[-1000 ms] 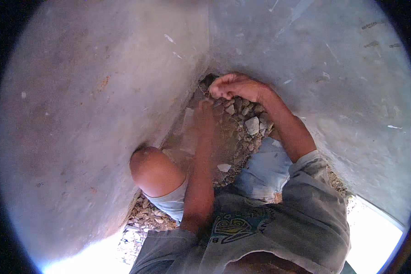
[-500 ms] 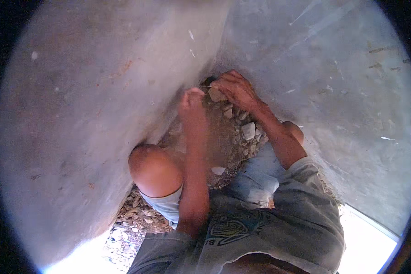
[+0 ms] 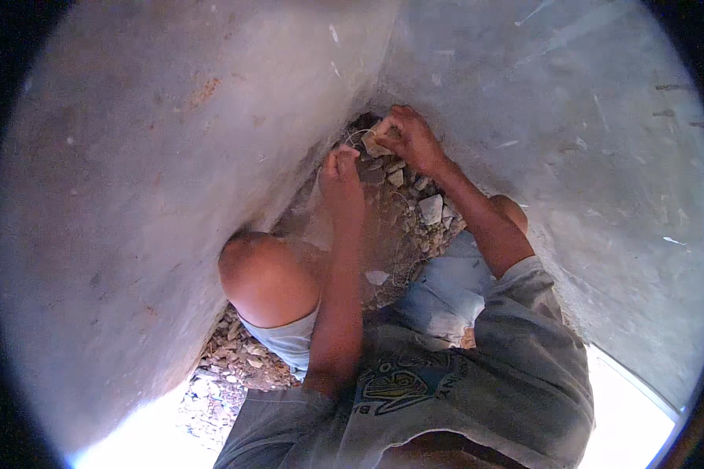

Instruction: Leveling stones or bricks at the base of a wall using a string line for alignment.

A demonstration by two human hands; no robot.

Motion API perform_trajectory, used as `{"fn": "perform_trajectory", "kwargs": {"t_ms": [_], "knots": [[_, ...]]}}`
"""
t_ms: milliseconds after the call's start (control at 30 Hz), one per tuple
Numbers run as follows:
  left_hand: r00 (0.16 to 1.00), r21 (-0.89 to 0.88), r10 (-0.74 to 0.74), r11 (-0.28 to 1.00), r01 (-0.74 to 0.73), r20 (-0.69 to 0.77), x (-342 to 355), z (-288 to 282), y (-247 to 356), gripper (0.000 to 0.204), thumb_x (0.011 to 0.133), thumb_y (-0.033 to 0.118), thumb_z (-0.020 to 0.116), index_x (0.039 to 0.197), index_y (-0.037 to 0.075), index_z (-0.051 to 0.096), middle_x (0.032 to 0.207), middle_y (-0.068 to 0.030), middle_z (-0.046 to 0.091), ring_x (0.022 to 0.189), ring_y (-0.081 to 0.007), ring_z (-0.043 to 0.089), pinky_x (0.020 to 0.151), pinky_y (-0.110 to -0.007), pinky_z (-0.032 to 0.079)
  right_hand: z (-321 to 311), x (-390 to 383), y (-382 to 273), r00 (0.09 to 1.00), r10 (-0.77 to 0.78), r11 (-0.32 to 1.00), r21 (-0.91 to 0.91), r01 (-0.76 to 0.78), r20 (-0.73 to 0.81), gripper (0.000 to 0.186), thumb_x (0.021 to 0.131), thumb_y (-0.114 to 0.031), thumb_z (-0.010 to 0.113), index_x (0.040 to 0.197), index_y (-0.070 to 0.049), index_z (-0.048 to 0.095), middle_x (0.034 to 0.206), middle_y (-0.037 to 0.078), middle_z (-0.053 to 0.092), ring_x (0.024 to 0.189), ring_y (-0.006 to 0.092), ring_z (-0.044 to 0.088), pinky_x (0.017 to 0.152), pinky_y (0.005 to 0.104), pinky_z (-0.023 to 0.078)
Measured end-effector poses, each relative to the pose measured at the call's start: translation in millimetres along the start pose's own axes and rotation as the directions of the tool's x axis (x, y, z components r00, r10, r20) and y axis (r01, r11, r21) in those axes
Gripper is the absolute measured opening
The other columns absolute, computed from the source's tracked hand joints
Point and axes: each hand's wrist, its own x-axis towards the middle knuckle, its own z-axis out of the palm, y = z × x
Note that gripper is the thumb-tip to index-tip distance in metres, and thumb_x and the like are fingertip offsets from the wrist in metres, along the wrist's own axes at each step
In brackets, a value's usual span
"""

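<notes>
A thin pale string (image 3: 360, 131), or perhaps a wire, curves in a small loop between my two hands. My left hand (image 3: 340, 170) is closed in a pinch at the string's near left end, close to the left wall. Higher up and to the right, my right hand (image 3: 411, 139) pinches the other end with bent fingers, beside the right wall. Under the right fingers lies a tan stone (image 3: 374, 145) in the corner. The fingertips are small here, and the exact grip on the string is partly hidden.
Two smooth grey walls, the left wall (image 3: 156, 156) and the right wall (image 3: 587, 156), meet in a narrow corner ahead. Broken stones and a larger pale rock (image 3: 430, 209) lie on the dirt (image 3: 383, 227) between my knees. More rubble (image 3: 246, 348) lies at lower left.
The string was straight and taut between the hands; now it bows in a slack curve. My right hand has moved slightly up and right, my left hand slightly right.
</notes>
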Motion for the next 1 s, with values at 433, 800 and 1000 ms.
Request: {"fn": "perform_trajectory", "kwargs": {"t_ms": [433,800,1000], "knots": [[0.822,-0.447,-0.568,0.729,0.518,0.026,1.4,-2.7,-12.3,0.016,0.090,0.032,0.052,0.091,0.016,0.057,0.063,0.0048,0.040,0.047,-0.0063,0.032,0.040,-0.021,0.026,11.4,0.2,-12.3,0.954,0.229,0.807,0.510,-0.298,0.195,0.016,0.085,-0.005,0.066,0.077,-0.005,0.052,0.097,0.008,0.062,0.086,0.0122,0.059,0.078,0.0268,0.049],[0.781,-0.695,-0.618,0.522,0.494,0.090,-1.6,2.6,-3.4,0.014,0.091,0.026,0.052,0.083,0.014,0.053,0.062,0.0050,0.040,0.050,-0.0068,0.034,0.046,-0.024,0.028,15.6,-1.7,-8.2,0.935,0.315,0.568,0.756,-0.325,0.165,0.012,0.089,-0.003,0.061,0.081,-0.006,0.052,0.094,0.009,0.066,0.088,0.0119,0.060,0.082,0.0283,0.048],[0.767,-0.836,-0.642,0.429,0.342,-0.015,5.3,0.4,-14.3,0.016,0.091,0.025,0.051,0.082,0.012,0.052,0.062,0.0039,0.042,0.051,-0.0078,0.036,0.048,-0.023,0.031,11.1,-0.5,-7.0,0.916,0.397,0.481,0.838,-0.256,0.053,0.012,0.090,-0.010,0.061,0.085,-0.007,0.051,0.092,0.007,0.067,0.087,0.0114,0.061,0.078,0.0260,0.048]]}}
